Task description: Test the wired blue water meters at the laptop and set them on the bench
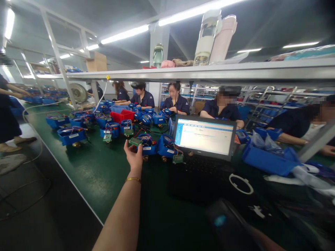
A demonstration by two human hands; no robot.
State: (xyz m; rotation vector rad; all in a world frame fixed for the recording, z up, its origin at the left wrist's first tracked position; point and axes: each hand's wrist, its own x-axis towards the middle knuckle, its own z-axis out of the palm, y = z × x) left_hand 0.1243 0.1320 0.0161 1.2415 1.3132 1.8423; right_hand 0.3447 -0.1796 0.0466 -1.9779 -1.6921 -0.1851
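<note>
My left hand reaches out over the bench with thumb and fingers closed on the edges of a small green circuit board. Thin wires run near the board beside an open blue meter housing with a brass fitting. To its right stands another blue meter, its own circuit board hanging in front on wires. At the lower right, a dark handheld device with a lit bluish spot is blurred; its exact kind is unclear. My right hand is around its near end, mostly dark and cut off.
An open laptop stands right of the meters. Several more blue meters and a red bin fill the left. A white ring and blue bin lie right. A shelf crosses above; co-workers sit opposite.
</note>
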